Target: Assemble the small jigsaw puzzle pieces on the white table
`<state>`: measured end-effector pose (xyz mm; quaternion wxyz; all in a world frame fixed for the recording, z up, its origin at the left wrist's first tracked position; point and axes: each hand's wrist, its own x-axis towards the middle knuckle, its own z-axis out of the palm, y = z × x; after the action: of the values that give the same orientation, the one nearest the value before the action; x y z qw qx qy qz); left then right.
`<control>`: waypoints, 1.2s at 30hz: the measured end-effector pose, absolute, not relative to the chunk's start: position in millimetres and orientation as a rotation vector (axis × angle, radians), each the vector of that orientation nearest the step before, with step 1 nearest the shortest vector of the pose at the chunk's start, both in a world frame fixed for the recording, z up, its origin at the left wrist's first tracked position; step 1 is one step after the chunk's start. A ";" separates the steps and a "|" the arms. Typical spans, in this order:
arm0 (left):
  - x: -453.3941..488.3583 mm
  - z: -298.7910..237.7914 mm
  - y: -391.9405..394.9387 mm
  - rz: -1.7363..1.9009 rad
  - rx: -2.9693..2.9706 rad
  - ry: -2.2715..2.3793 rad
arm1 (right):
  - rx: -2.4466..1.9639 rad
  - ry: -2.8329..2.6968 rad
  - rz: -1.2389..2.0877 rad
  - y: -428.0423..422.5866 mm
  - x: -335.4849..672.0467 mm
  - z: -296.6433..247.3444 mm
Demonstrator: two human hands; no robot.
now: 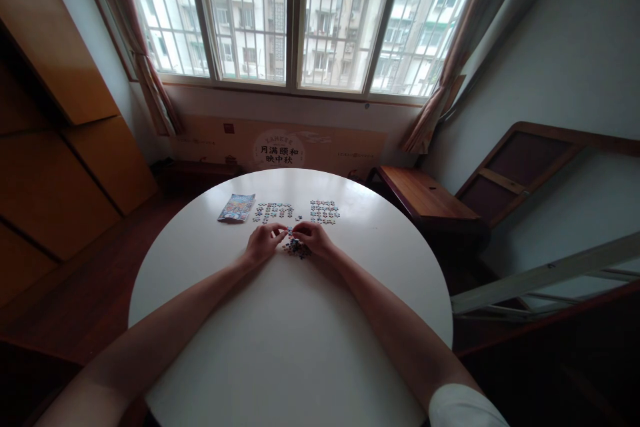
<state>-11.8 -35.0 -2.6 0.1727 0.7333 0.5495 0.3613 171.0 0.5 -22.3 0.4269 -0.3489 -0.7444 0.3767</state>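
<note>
Beside a puzzle pile (298,250), left fingers (279,228) and right fingers (303,227) pinch a piece (289,231); other pieces (325,211) and a sheet (237,207) lie beyond.

Smooth, glossy tabletop (280,347), cloth curtains (157,103), smooth wooden side table (425,193), matt wall (565,67), cloth sleeve (463,407)

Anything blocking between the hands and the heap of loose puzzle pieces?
Nothing visible does: the left hand and right hand are right beside the heap, which lies just on the wearer's side of their fingertips. The spread-out pieces and printed packet lie beyond the hands, out of that path.
</note>
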 end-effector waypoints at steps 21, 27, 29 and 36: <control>-12.8 -5.8 -34.2 1.140 2.081 1.486 | -0.936 -1.840 0.900 -5.1 170.6 -13.6; -11.6 -6.4 -34.7 1.119 2.080 1.463 | -0.924 -1.823 0.900 -3.9 170.6 -16.9; -11.7 -6.2 -34.9 1.115 2.083 1.464 | -0.920 -1.827 0.894 -3.0 170.8 -18.4; -12.1 -6.1 -34.8 1.117 2.094 1.437 | -0.914 -1.847 0.889 -2.0 171.5 -20.4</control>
<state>-12.1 -34.8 -6.1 0.1823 0.7420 0.5093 0.3959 171.5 -2.0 -20.4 0.4336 -0.3670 -0.7416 0.3569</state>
